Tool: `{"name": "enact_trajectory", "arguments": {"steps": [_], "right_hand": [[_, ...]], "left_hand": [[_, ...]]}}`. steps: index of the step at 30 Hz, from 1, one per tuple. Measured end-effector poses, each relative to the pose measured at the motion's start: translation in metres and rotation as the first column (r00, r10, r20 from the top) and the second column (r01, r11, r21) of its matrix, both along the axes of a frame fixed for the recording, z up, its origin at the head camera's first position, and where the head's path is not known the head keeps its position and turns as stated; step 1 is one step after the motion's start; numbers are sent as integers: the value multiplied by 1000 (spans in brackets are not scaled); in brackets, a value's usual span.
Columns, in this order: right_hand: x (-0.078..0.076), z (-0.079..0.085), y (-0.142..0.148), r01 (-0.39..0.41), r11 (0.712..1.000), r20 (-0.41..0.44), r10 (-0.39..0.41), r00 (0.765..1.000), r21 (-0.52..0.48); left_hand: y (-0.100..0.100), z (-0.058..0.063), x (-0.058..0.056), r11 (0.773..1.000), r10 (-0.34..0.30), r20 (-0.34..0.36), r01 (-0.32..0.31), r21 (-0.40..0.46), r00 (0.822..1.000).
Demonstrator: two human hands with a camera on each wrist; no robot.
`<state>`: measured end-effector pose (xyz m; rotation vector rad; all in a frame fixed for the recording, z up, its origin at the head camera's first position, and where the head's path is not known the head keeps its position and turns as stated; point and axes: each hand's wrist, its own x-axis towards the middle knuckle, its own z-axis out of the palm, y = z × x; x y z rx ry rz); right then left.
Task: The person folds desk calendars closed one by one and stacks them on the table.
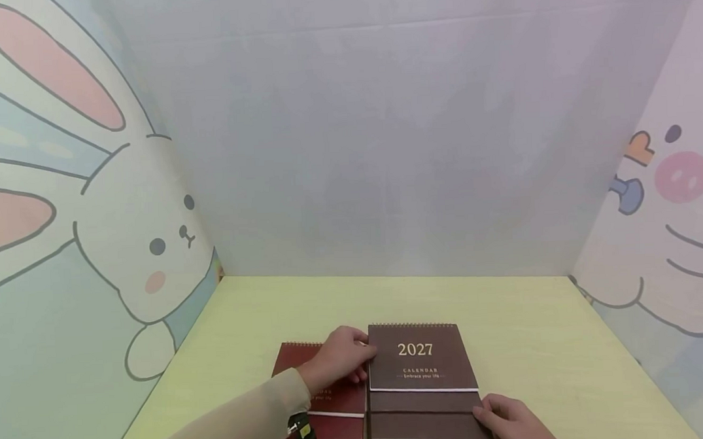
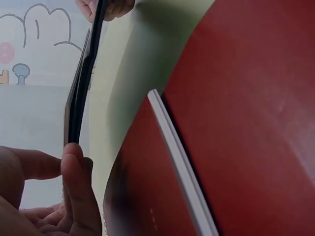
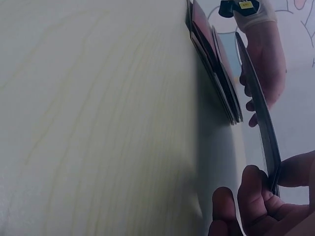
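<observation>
A dark brown desk calendar [image 1: 424,400] marked 2027, with a spiral binding along its top, is held flat between both hands. My left hand [image 1: 340,357] pinches its left edge near the binding, thumb and finger on either side in the left wrist view. At the lower right edge, my right hand [image 1: 510,422] pinches the cover between thumb and fingers. A gap shows under the brown calendar [image 3: 263,113] in the right wrist view, so it is raised off the table. A red calendar [image 2: 246,98] lies below my left forearm, partly hidden by it.
The pale yellow wooden table [image 1: 528,343] extends to a plain grey back wall [image 1: 348,147]. Side panels carry a cartoon rabbit [image 1: 134,242] on the left and another cartoon animal [image 1: 676,231] on the right. A small black device [image 1: 302,431] is at the left wrist.
</observation>
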<state>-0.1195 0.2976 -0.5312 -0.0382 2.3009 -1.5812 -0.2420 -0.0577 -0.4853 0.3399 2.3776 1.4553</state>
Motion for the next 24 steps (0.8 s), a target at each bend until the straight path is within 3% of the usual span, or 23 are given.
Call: {"name": "enact_trajectory", "arguments": {"steps": [9,15,21,24], "right_hand": [[-7,-21,10,-61,998,-20,61,998,30],[-14,-41,16,-43,999,58,41,997,31],[-12,-37,16,-78,995,18,77,997,59],[-12,-36,15,-78,987,7,78,997,138]], "left_hand": [[-2,-4,3,999,-41,-23,40,-25,999],[-1,-4,5,997,-52,-9,51,-51,999],[4,0,12,995,-90,36,91,-38,995],[7,1,16,993,-111,54,113,-33,992]]}}
